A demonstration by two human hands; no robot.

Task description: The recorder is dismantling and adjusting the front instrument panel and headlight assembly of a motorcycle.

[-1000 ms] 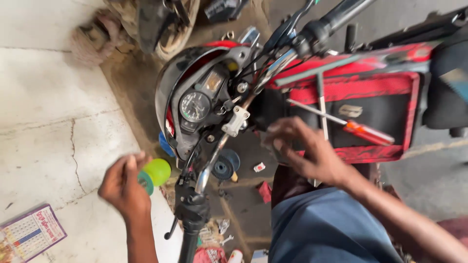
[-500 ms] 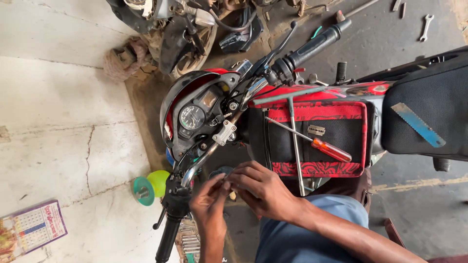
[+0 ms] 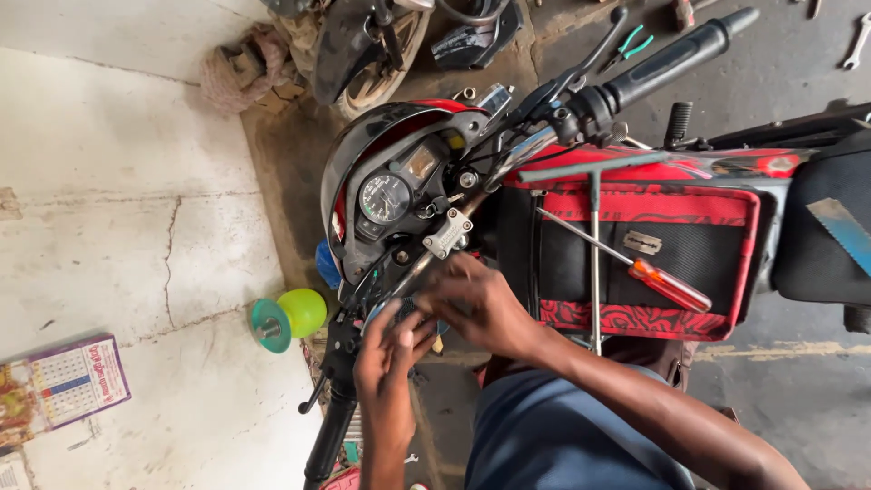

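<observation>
A flat rectangular calendar card (image 3: 62, 381), purple-edged with a pale grid, lies on the cracked concrete floor (image 3: 127, 227) at the lower left. A green and yellow spool-shaped cap (image 3: 288, 318) lies on the floor just beside the motorcycle's (image 3: 635, 236) front.

Both hands meet at the left handlebar (image 3: 337, 404), below the round speedometer (image 3: 385, 198). The left hand (image 3: 388, 363) has its fingers curled around a small part at the bar; what it is cannot be told. The right hand (image 3: 479, 304) rests over the same spot with fingers bent and closed down on it, touching the left hand's fingertips.

On the red and black tank cover (image 3: 726, 263) lie a T-handle wrench (image 3: 594, 236) and an orange-handled screwdriver (image 3: 670, 284). Green-handled pliers (image 3: 626, 45) lie on the dark workshop floor beyond the right grip.
</observation>
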